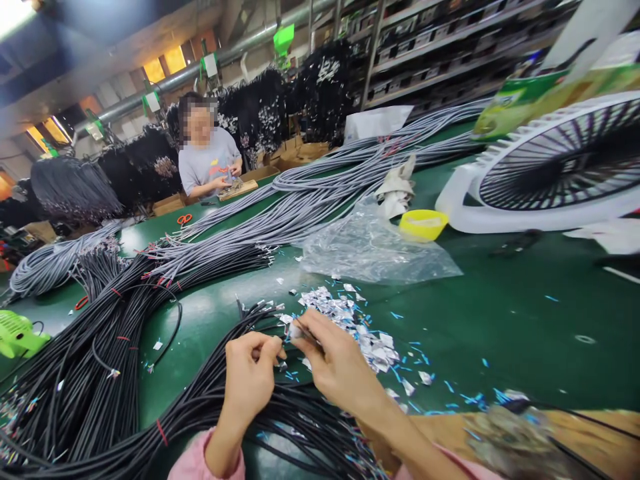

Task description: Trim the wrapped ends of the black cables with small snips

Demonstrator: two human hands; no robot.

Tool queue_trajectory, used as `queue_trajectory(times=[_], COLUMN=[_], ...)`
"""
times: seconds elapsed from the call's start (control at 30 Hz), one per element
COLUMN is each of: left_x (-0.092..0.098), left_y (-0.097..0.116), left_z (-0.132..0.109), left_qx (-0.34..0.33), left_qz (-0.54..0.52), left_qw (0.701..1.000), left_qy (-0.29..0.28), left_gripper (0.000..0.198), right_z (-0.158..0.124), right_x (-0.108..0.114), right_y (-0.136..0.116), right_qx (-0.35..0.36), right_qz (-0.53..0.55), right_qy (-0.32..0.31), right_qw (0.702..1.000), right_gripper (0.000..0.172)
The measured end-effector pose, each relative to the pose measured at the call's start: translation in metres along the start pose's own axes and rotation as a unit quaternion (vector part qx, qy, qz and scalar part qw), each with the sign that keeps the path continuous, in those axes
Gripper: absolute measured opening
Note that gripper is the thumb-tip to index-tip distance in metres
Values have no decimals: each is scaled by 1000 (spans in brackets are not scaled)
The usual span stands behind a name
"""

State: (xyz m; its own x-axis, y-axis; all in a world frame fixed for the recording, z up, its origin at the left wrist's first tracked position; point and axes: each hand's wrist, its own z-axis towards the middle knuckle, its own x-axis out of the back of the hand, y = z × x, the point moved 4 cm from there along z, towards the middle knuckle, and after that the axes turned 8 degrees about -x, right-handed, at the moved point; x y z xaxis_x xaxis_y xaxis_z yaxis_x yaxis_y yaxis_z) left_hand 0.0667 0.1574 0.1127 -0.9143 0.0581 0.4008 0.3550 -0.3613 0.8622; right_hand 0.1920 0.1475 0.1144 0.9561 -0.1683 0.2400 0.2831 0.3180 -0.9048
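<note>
1. Head camera view: two bare hands work just above a green tabletop (525, 320); both wrists reach in from the lower edge, the left one out of a pink sleeve (207, 460).
2. Left hand (250, 373): fingers curled, thumb and forefinger drawn close together; I cannot tell whether they are clamped on a cable end, as the tips hide it.
3. Right hand (335, 360): thumb and fingers pinched together on a small pale piece (295, 331), right beside the left fingertips; its exact nature is too small to tell.
4. Black cable bundle (185, 407): it sweeps from the lower left up to the hands, with a red tie (161, 433) around it; more black cables lie beneath the wrists.
5. Silvery-white scraps (383, 353) spread beside and beyond the right hand; blue bits (397, 375) are strewn among them and farther right.
6. Beyond the scraps lies a clear plastic bag (365, 250); a yellow container (425, 225) touches it, and a white fan (463, 200) stands near on the right.
7. Grey cables (300, 193) run across the table's far part; behind them a co-worker (203, 167) in a grey top handles something small, near orange-handled scissors (184, 219).
</note>
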Motion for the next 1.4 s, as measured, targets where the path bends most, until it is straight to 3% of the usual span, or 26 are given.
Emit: queue_trajectory(times=[0.17, 0.3, 0.5, 0.73, 0.93, 1.13, 1.3, 1.4], left_x=[-2, 1, 3, 6, 5, 5, 6, 7], left_y=[0, 0, 1, 2, 3, 4, 2, 2], left_z=[0, 0, -2, -2, -3, -4, -4, -4], left_qx=[13, 20, -11, -20, -20, -17, -4, 0], left_qz=[-8, -12, 13, 17, 26, 24, 19, 21], left_qw=[1000, 1000, 1000, 1000, 999, 1000, 1000, 1000], left_qy=[-13, -5, 1, -12, -8, -1, 13, 15], left_gripper=[41, 44, 38, 30, 30, 33, 34, 35], right_z=[-2, -1, 2, 1, 1, -1, -1, -4], right_x=[6, 21, 6, 19, 9, 26, 14, 11], right_y=[4, 10, -1, 11, -4, -4, -9, -9], right_qx=[37, 18, 25, -15, 46, 59, 114, 136], right_qz=[-53, -69, -55, -65, -71, -102, -85, -93], right_qy=[84, 173, 56, 144, 70, 216, 91, 65], right_qw=[994, 982, 997, 987, 994, 969, 986, 984], right_gripper=[14, 16, 28, 34, 35, 25, 23, 17])
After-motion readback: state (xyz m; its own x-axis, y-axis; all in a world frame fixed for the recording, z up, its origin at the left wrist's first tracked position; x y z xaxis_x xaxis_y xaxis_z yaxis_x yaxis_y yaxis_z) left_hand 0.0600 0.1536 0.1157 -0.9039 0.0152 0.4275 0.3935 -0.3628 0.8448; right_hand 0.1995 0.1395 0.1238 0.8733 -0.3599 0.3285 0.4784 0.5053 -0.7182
